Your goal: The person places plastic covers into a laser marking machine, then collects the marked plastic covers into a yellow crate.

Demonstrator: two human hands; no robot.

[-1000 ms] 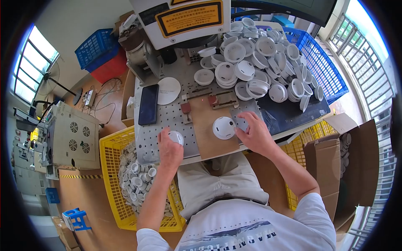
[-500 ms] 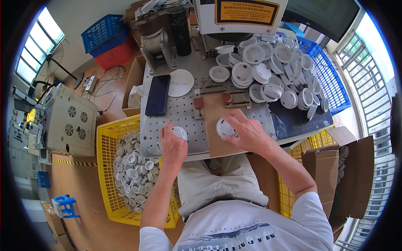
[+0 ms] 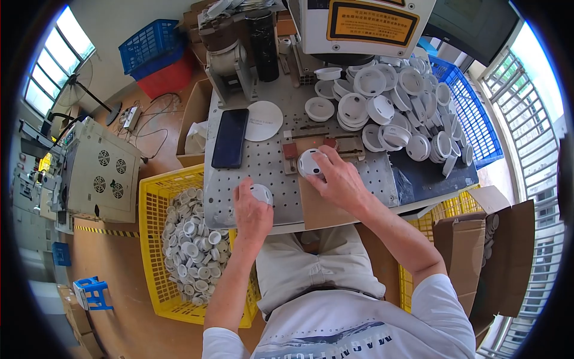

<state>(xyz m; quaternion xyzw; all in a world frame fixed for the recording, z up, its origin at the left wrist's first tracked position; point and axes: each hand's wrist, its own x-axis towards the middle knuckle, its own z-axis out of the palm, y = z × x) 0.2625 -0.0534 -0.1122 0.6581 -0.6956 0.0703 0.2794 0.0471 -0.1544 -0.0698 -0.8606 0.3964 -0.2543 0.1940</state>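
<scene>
My right hand (image 3: 338, 183) grips a round white plastic lid (image 3: 309, 163) with slots in its top, at the far part of a brown board (image 3: 320, 206). That lid is close to two red blocks, the left one (image 3: 290, 151) and the right one (image 3: 329, 143), mounted on metal pieces. Near the front left of the perforated metal table (image 3: 281, 209), my left hand (image 3: 252, 210) is closed on another white lid (image 3: 261, 193), partly hidden by the fingers. A small red light spot shows beyond the right hand's lid.
A heap of white lids (image 3: 371, 81) covers the back right of the table. A phone (image 3: 230, 139) and a white disc (image 3: 263, 121) lie at the left. A machine head (image 3: 365, 27) overhangs the back. A yellow basket (image 3: 149, 239) of lids stands below left.
My right hand has carried its lid forward along the brown board towards the red blocks. My left hand stays in about the same place with its lid. The view has shifted slightly.
</scene>
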